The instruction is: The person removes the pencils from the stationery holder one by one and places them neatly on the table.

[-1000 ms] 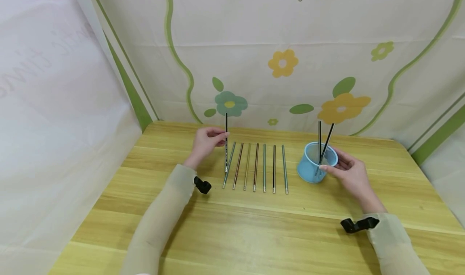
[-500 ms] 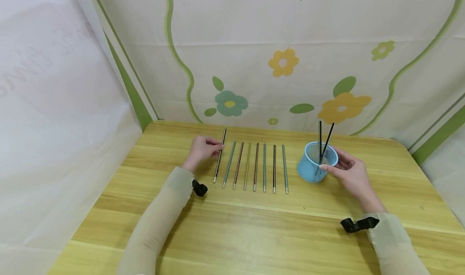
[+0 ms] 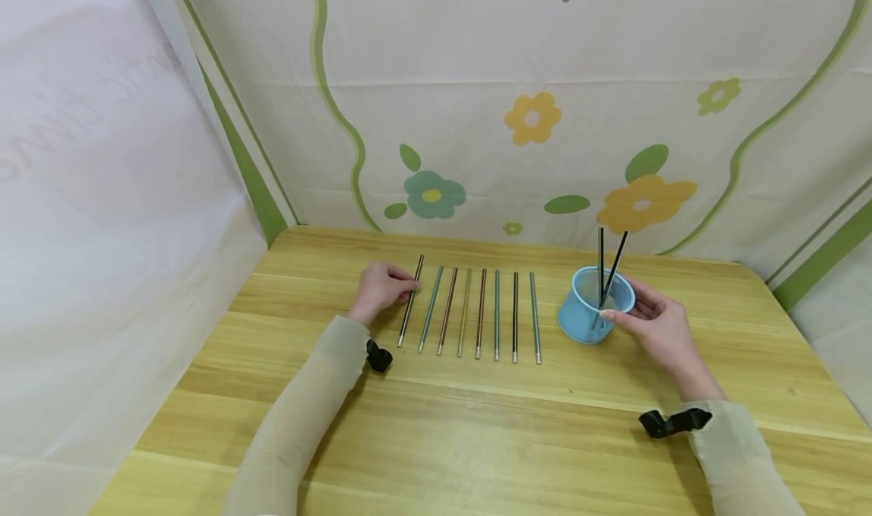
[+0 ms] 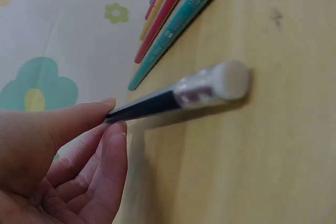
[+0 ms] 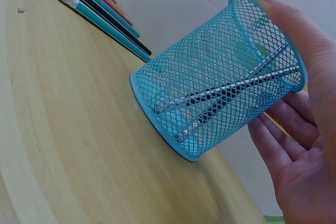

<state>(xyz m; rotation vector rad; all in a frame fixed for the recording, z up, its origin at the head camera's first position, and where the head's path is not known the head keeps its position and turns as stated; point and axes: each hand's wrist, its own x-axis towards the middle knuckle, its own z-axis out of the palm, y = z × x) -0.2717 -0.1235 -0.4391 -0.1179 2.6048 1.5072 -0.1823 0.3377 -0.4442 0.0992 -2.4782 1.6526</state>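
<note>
Cloth (image 3: 613,85) printed with flowers across the whole upper frame of the head view. Below it, worktop (image 3: 477,440) of pale wood, filling the lower half.

Right hand (image 3: 657,327) at right of centre, grip closed round the cup (image 3: 594,304): thumb on the rim and fingers cupped about the far side, seen plainly in the right wrist view. Cup made of blue wire mesh (image 5: 210,98), standing on the worktop just right of the row and seemingly tipped a little toward it.

Left hand (image 3: 381,289) left of centre, grip pinched on the black pencil (image 3: 410,301) near its upper end, thumb above and fingertips (image 4: 113,140) below. Pencil lying low along the wood at the left edge of the row, its eraser end (image 4: 231,80) toward the bottom of the head view; hard to tell whether fully set down.

Row of pencils (image 3: 480,313) in the middle of the frame: seven lying side by side, close but apart, roughly parallel, with the black one as an eighth on the left.

Two pencils (image 3: 609,266) upright in the cup, crossing and leaning on the rim.

Judged from this: eight of ten laid out or nearly so, the last not yet released; two left in the cup.
</note>
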